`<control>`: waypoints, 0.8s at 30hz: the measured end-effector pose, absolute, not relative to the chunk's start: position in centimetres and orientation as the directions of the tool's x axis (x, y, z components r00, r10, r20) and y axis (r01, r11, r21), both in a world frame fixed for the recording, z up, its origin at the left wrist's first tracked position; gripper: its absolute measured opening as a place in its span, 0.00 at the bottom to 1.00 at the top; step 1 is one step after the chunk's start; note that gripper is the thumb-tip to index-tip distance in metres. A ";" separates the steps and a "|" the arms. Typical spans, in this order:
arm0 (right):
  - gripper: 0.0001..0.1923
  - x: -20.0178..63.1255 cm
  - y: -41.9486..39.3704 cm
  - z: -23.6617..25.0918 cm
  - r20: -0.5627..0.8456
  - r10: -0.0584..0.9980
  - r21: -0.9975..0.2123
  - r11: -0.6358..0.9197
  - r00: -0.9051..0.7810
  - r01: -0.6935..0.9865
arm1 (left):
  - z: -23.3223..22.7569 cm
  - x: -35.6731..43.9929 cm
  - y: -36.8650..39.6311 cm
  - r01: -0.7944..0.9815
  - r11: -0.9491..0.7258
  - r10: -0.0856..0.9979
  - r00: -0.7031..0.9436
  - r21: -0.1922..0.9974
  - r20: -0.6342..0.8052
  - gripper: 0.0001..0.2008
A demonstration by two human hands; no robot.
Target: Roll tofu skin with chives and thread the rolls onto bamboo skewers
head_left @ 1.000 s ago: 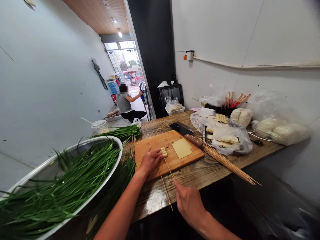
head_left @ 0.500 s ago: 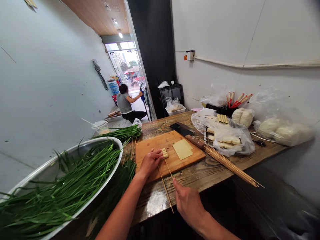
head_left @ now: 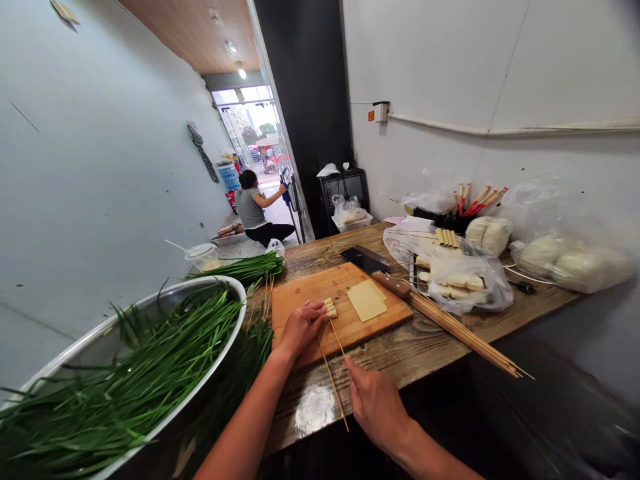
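Note:
My left hand (head_left: pixel 304 327) holds a few small pale-yellow tofu-skin rolls (head_left: pixel 331 307) down on the wooden cutting board (head_left: pixel 295 293), its fingers partly covering them. My right hand (head_left: pixel 375 399), in front of the board, grips a thin bamboo skewer (head_left: pixel 338 337) whose far end reaches the rolls. A second skewer (head_left: pixel 334 387) runs from under the left hand over the table's front edge. Flat square tofu-skin sheets (head_left: pixel 367 300) lie on the right of the board. A cleaver (head_left: pixel 393 283) rests at the board's right corner, its dark blade beyond.
A large metal basin (head_left: pixel 239 293) of green chives (head_left: pixel 165 373) stands at left. Right of the board lie a bundle of skewers (head_left: pixel 460 332) and a plastic bag with skewered food (head_left: pixel 457 280). More bagged food (head_left: pixel 565 260) sits at the far right. A person (head_left: pixel 251 207) crouches near the doorway.

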State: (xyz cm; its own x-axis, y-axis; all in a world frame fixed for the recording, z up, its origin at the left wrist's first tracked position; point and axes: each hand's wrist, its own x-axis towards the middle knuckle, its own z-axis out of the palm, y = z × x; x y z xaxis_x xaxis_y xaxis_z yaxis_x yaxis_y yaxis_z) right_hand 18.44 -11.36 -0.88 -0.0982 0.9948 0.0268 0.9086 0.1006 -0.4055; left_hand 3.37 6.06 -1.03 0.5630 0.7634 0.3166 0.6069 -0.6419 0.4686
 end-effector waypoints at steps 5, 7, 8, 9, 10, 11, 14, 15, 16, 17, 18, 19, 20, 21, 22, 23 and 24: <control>0.25 18.2 -11.2 -0.8 0.017 0.995 -0.445 0.091 -0.094 0.891 | -1.0 3.4 6.0 0.606 -0.643 0.763 0.563 0.469 0.318 0.11; 0.24 18.2 -11.0 -0.9 0.008 0.996 -0.460 0.081 -0.088 0.884 | -0.9 3.4 5.9 0.608 -0.644 0.762 0.564 0.464 0.319 0.11; 0.24 18.2 -11.0 -0.9 0.002 0.996 -0.467 0.077 -0.086 0.881 | -0.9 3.4 5.9 0.610 -0.644 0.762 0.562 0.461 0.321 0.11; 0.24 18.3 -10.9 -1.0 -0.001 0.996 -0.474 0.075 -0.085 0.877 | -0.9 3.5 5.9 0.612 -0.644 0.763 0.560 0.459 0.324 0.11; 0.24 18.3 -10.8 -1.0 -0.003 0.997 -0.481 0.072 -0.083 0.874 | -0.9 3.5 5.9 0.612 -0.644 0.763 0.558 0.459 0.326 0.11; 0.24 18.3 -10.8 -1.0 -0.001 0.997 -0.490 0.070 -0.081 0.869 | -0.8 3.5 5.9 0.611 -0.645 0.762 0.557 0.460 0.329 0.11; 0.24 18.3 -10.6 -1.0 0.011 0.997 -0.522 0.075 -0.081 0.850 | -0.8 3.5 5.8 0.603 -0.647 0.761 0.553 0.466 0.340 0.11; 0.24 18.2 -10.6 -0.9 0.012 0.997 -0.527 0.073 -0.078 0.847 | -0.7 3.5 5.8 0.601 -0.648 0.760 0.552 0.467 0.344 0.11; 0.24 18.2 -10.6 -0.8 0.011 0.997 -0.529 0.070 -0.076 0.845 | -0.7 3.5 5.8 0.599 -0.651 0.757 0.553 0.466 0.347 0.11; 0.24 18.1 -10.6 -0.7 0.011 0.997 -0.531 0.068 -0.073 0.845 | -0.6 3.5 5.7 0.595 -0.656 0.753 0.556 0.464 0.351 0.11; 0.23 18.1 -10.5 -0.6 0.014 0.997 -0.533 0.067 -0.070 0.843 | -0.6 3.5 5.7 0.592 -0.660 0.750 0.560 0.462 0.353 0.11; 0.23 18.0 -10.5 -0.6 0.018 0.997 -0.537 0.069 -0.070 0.841 | -0.6 3.5 5.7 0.589 -0.664 0.746 0.565 0.460 0.353 0.11; 0.23 18.0 -10.5 -0.5 0.026 0.997 -0.542 0.075 -0.073 0.837 | -0.5 3.5 5.7 0.588 -0.667 0.743 0.568 0.458 0.353 0.11; 0.23 17.9 -10.4 -0.5 0.035 0.997 -0.547 0.082 -0.076 0.833 | -0.5 3.5 5.7 0.587 -0.668 0.742 0.570 0.457 0.353 0.11; 0.22 17.9 -10.4 -0.5 0.042 0.996 -0.550 0.089 -0.079 0.831 | -0.5 3.5 5.7 0.589 -0.667 0.743 0.569 0.456 0.353 0.11; 0.22 17.9 -10.3 -0.6 0.044 0.996 -0.549 0.090 -0.079 0.831 | -0.5 3.5 5.7 0.591 -0.666 0.744 0.567 0.456 0.353 0.11; 0.22 17.9 -10.3 -0.6 0.041 0.996 -0.545 0.089 -0.080 0.833 | -0.5 3.5 5.8 0.592 -0.665 0.745 0.566 0.456 0.352 0.11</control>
State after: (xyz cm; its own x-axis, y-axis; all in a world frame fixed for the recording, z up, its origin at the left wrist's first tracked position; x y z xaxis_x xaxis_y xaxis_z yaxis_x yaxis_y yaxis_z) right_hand 17.85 -10.28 -0.62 -0.0796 0.9960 0.0412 0.8334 0.0892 -0.5455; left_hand 3.53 5.75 -0.54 0.5661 0.7452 0.3524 0.5917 -0.6650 0.4557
